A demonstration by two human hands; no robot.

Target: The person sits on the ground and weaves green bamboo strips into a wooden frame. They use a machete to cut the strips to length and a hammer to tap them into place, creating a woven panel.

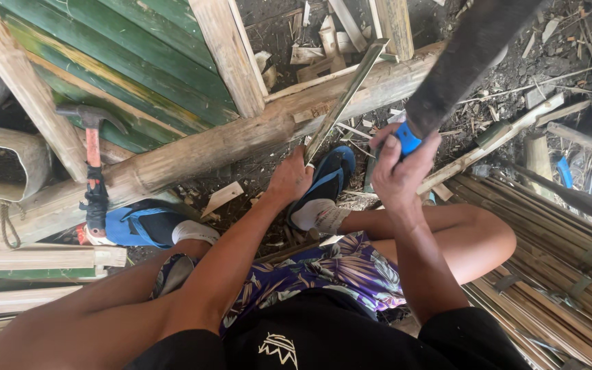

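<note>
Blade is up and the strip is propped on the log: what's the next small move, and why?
Probably bring the dark broad blade with the blue handle down onto the thin bamboo strip. The right hand holds it raised, while the left hand steadies the strip's lower end against the thick bamboo log.

A thin bamboo strip (342, 101) is gripped at its lower end by the left hand (289, 179), leant vs. a thick bamboo pole (193, 154). A big dark blade w/ blue handle (407, 139) is held raised in the right hand (399, 171). A hammer (92, 164) is propped on the pole, left.
</note>
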